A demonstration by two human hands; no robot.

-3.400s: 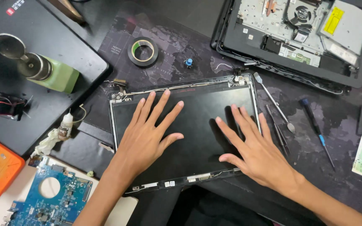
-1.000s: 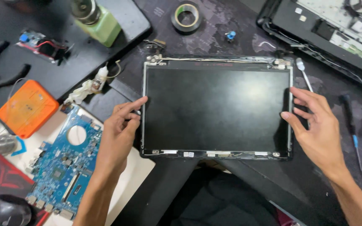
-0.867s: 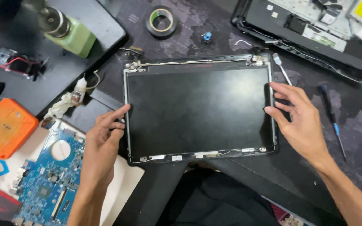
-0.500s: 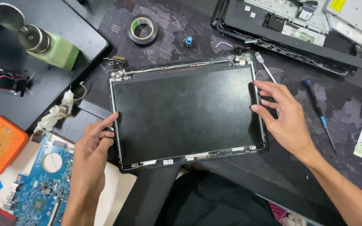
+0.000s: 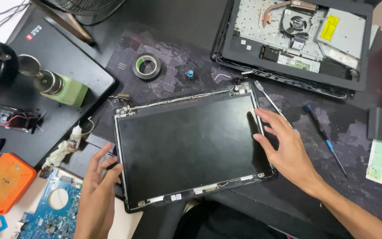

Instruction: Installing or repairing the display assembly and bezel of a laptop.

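Note:
A bare laptop screen panel [image 5: 191,146] lies flat in its black lid on the dark mat, with thin cables along its top edge. My left hand [image 5: 97,190] rests at the panel's left edge, fingers spread and touching the frame. At the right edge is my right hand [image 5: 288,150], with its fingertips on the frame. Neither hand grips anything.
An opened laptop base [image 5: 297,40] with a fan sits at the back right. Two screwdrivers [image 5: 326,139] lie right of the panel. A tape roll [image 5: 147,65], green bottle [image 5: 63,86], small glue bottle [image 5: 74,135], orange case [image 5: 1,181] and blue circuit board [image 5: 51,212] are on the left.
Both hands have gone from lying flat on the screen to its left and right edges. The view has shifted, so the panel sits more to the middle.

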